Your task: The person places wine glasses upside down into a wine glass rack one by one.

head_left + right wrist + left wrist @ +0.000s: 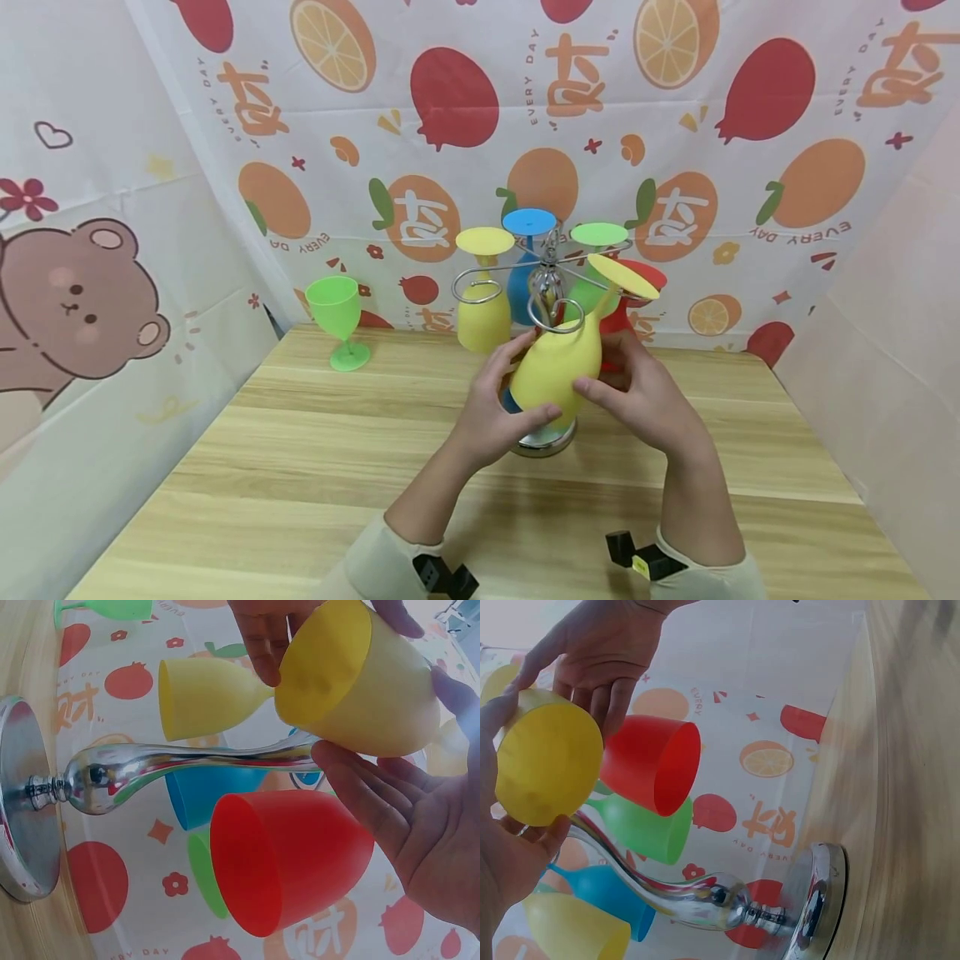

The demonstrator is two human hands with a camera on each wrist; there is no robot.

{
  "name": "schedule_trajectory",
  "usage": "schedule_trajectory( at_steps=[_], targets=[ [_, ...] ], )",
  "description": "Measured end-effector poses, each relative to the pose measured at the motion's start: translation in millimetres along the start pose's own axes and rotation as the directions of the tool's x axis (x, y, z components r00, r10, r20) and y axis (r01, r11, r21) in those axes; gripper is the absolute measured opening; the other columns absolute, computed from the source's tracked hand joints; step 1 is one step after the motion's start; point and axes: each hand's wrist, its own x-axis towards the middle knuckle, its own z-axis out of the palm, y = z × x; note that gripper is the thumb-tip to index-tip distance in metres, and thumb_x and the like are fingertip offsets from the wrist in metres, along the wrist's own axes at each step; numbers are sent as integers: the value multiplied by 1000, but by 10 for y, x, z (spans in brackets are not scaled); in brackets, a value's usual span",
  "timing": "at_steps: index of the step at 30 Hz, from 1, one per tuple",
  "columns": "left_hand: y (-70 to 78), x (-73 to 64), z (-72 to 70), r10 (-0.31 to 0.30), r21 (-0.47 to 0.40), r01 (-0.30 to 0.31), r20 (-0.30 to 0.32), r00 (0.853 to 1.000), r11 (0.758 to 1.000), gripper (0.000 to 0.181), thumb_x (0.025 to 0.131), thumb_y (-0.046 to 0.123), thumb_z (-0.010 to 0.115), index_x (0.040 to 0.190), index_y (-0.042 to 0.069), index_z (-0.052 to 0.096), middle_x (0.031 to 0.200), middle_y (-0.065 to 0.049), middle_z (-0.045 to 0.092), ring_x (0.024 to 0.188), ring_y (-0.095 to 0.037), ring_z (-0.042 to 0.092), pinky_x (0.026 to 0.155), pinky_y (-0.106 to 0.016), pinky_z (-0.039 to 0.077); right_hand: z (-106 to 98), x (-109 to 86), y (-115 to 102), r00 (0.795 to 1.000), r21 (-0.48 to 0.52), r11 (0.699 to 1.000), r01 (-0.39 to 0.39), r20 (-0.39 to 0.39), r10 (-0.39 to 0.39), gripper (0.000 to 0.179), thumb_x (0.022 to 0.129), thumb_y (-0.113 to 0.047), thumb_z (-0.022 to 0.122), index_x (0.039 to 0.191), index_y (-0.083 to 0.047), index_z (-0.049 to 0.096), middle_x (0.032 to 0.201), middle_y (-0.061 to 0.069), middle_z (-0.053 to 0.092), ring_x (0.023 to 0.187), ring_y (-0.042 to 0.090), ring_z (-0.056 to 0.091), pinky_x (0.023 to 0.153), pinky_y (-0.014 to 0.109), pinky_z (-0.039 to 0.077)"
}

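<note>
Both hands hold a yellow goblet (pixel 558 367) upside down and tilted, its foot leaning up to the right. My left hand (pixel 487 412) grips the bowl from the left, thumb across the front. On the other side my right hand (pixel 648 396) has its thumb on the bowl and its fingers behind. The goblet's neck is at the front wire loop of a chrome goblet rack (pixel 550 279). From the rack's other arms hang a second yellow goblet (pixel 483 321), a blue goblet (pixel 529 222), a green goblet (pixel 600 233) and a red goblet (pixel 292 862), all upside down.
A light green goblet (pixel 333 304) stands upright at the back left of the wooden table (pixel 300 467). The rack's round chrome base (pixel 543 446) rests mid-table, its curved post (pixel 682 900) rising from it. Fruit-print cloth (pixel 465 100) hangs behind.
</note>
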Motion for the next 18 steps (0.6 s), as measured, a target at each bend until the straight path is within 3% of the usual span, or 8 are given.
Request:
schedule_trajectory(
  at_steps=[7,13,18],
  targets=[
    [-12,2,-2,-58,-21,58,-5,998,998,73,86,37,77,148,26,41,144,9,45,127,-15,48,103,-41,47,39,12,4,1000,1,1000,12,-24,-12,56,91,-29,71,136,-10,43,127,9,60,113,24,63,87,31,57],
    [-29,7,-7,-75,15,75,-19,997,997,68,88,39,73,148,31,40,143,9,47,124,-16,49,100,-42,48,58,16,-6,999,13,1000,-17,-30,18,53,92,-31,70,134,-9,47,125,10,61,108,25,66,84,30,58],
    [-42,15,-10,-84,12,85,-23,996,996,68,90,39,71,149,28,39,144,8,47,124,-15,50,101,-42,48,66,25,-4,998,29,998,-48,-26,49,52,92,-33,69,134,-9,50,124,11,61,105,26,68,82,31,59]
  ],
)
